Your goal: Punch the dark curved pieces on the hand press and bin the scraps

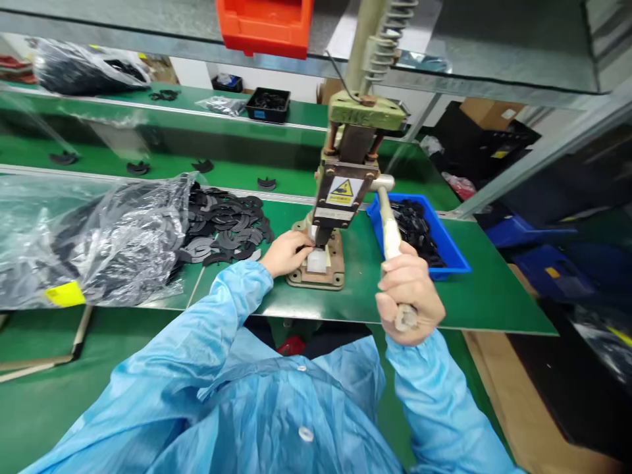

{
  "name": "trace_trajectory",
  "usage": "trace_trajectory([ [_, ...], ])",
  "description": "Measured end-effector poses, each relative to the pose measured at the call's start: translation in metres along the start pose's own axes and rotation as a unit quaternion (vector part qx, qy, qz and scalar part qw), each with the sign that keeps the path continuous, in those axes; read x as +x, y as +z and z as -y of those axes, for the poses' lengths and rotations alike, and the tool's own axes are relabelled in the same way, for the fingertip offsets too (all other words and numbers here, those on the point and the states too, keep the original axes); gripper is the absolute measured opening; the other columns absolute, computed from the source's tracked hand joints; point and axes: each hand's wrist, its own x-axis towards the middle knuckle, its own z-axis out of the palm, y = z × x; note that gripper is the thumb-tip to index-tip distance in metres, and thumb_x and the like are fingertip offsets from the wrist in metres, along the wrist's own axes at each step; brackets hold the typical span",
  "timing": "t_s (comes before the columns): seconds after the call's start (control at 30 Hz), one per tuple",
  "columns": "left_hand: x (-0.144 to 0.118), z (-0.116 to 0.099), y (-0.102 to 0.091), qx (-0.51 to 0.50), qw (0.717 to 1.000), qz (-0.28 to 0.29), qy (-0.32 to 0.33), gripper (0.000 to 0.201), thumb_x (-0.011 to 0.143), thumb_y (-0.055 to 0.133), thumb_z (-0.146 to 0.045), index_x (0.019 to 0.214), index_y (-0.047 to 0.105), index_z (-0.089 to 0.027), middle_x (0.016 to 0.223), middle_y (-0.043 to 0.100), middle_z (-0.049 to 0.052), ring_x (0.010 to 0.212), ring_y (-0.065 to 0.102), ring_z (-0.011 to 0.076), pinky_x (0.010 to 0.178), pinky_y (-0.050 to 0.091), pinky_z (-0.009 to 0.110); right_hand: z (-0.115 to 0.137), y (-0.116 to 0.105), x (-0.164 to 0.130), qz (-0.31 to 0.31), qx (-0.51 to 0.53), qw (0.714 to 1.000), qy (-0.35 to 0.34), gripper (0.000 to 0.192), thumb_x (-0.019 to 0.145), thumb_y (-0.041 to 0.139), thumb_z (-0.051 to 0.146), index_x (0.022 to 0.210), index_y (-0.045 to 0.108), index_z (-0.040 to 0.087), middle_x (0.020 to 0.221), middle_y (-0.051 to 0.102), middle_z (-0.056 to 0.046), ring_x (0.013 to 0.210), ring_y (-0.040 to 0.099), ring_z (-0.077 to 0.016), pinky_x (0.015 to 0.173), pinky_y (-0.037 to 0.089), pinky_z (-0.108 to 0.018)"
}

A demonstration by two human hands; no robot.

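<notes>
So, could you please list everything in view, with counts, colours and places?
press: one, green and dark metal, centre of table
lever: one, pale, right of press
sticker: one, yellow and black, press front
block: one, whitish, press base
table: one, green, in front
pieces: many, black and grey, piled left; four more spaced along the green strip behind
bag: one large, clear, table left
blue tray: one, with many black parts, right
orange bin: one, red-orange, top
black tray: at least one, far shelf
left hand: one, blue sleeve, at press base
right hand: one, blue sleeve, gripping lever
</notes>
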Motion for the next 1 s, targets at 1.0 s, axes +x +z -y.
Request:
trace_trajectory([
  [1.0,-0.082,0.056,-0.121,0.301,0.931,0.161,-0.133,0.032,0.099,0.063,-0.033,0.125,0.075,-0.020,0.116,0.076,0.017,0.110,0.068,0.0372,0.096,0.049,0.051,-0.017,0.018,-0.007,-0.103,-0.010,0.995,-0.011,0.030,0.073,0.083,0.038,0.063,0.056,0.028,0.060,0.062,0.005,0.075,0.068,-0.0228,0.106,0.058,-0.066],
])
